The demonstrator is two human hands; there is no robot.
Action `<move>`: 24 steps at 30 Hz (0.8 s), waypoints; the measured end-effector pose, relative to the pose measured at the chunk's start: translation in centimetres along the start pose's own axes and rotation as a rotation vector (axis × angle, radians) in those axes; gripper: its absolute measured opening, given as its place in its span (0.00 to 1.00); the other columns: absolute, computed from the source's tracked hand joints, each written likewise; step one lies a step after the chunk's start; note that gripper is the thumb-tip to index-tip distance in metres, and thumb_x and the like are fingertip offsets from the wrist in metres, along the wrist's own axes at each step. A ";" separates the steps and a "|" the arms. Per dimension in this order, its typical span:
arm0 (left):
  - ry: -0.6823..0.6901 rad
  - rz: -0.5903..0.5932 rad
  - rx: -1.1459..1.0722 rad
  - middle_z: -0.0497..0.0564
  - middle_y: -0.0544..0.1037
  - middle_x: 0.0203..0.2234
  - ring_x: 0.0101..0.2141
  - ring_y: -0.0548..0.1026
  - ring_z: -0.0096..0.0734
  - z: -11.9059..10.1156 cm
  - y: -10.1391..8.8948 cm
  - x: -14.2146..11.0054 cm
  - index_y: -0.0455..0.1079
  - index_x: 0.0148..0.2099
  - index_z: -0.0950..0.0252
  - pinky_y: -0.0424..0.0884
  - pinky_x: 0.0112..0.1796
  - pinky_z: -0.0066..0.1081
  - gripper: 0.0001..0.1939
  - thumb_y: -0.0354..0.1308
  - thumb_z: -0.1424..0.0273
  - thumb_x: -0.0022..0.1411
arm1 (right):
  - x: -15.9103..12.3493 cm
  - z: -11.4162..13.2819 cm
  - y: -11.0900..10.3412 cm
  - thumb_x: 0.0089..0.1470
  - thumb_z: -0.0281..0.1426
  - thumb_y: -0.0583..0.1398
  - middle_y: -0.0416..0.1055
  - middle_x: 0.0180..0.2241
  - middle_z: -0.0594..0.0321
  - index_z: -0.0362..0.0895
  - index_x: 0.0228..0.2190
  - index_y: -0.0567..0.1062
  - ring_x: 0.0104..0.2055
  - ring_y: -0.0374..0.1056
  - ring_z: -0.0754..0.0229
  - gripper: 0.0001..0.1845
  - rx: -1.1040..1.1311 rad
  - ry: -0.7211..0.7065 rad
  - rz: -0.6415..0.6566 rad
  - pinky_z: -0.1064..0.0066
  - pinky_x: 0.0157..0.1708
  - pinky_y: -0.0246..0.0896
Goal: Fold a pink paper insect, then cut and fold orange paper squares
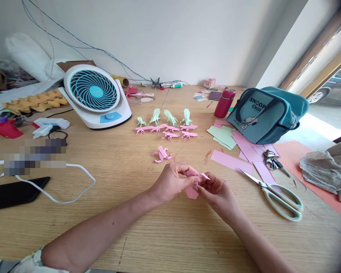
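Between my two hands is a piece of folded pink paper (191,192), held above the wooden table (108,223). My left hand (174,181) pinches it from the left, thumb on top. With thumb and fingertips, my right hand (217,191) grips a narrow folded part at its right side; the fingers hide much of the folds. Just beyond my hands lies a pink origami figure (162,153) with thin bent legs. Farther back, several pink origami figures (171,135) stand in rows, with several pale green ones (170,117) behind them.
Scissors (281,199) lie right of my hands, points toward the pink strips (231,161). Near them are keys (272,161), green paper (223,136), a teal bag (258,115) and a red flask (225,103). A fan (95,94) stands back left; a white cable (88,189) loops at left.
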State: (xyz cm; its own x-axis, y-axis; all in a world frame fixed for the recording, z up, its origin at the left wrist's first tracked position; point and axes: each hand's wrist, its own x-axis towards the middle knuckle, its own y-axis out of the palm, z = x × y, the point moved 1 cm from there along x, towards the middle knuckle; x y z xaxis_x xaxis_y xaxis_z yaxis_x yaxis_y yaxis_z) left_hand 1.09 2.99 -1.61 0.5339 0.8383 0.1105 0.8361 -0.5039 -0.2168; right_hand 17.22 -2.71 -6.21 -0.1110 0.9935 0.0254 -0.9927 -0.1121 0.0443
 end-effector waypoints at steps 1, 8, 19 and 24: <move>-0.023 -0.009 -0.052 0.51 0.81 0.28 0.30 0.76 0.30 0.5 0.2 0.0 0.77 0.32 0.67 0.69 0.33 0.27 0.10 0.65 0.64 0.58 | -0.1 0.1 -0.1 0.55 0.40 0.65 0.71 0.32 0.64 0.47 0.34 0.73 0.33 0.66 0.61 0.11 -0.032 -0.017 -0.011 0.69 0.34 0.62; -0.118 0.009 -0.066 0.50 0.78 0.26 0.27 0.72 0.27 0.7 0.6 -0.5 0.75 0.32 0.68 0.63 0.28 0.25 0.14 0.65 0.60 0.57 | -0.7 1.9 -0.3 0.61 0.34 0.60 0.69 0.35 0.62 0.50 0.40 0.71 0.37 0.66 0.58 0.05 -0.302 -0.296 -0.189 0.65 0.39 0.63; 0.108 -0.015 0.104 0.50 0.79 0.29 0.31 0.75 0.29 -0.3 0.5 -1.0 0.78 0.36 0.65 0.68 0.32 0.26 0.07 0.60 0.68 0.64 | -0.6 2.9 -0.9 0.55 0.39 0.65 0.69 0.29 0.63 0.48 0.31 0.75 0.33 0.63 0.61 0.09 0.005 -0.102 -0.139 0.70 0.33 0.60; 0.366 0.025 0.287 0.51 0.80 0.32 0.35 0.76 0.30 -1.0 0.0 -1.4 0.78 0.39 0.64 0.69 0.40 0.28 0.08 0.57 0.72 0.67 | -0.3 3.0 -1.1 0.49 0.40 0.69 0.67 0.28 0.66 0.47 0.32 0.75 0.30 0.60 0.64 0.12 0.125 0.008 -0.118 0.72 0.32 0.60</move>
State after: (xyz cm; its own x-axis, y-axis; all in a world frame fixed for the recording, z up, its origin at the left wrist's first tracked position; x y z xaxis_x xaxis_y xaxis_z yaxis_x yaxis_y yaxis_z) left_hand 0.45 1.60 -0.75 0.6056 0.6723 0.4257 0.7815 -0.4015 -0.4777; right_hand 18.51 -2.93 -3.31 0.0053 1.0000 0.0046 -0.9854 0.0044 0.1700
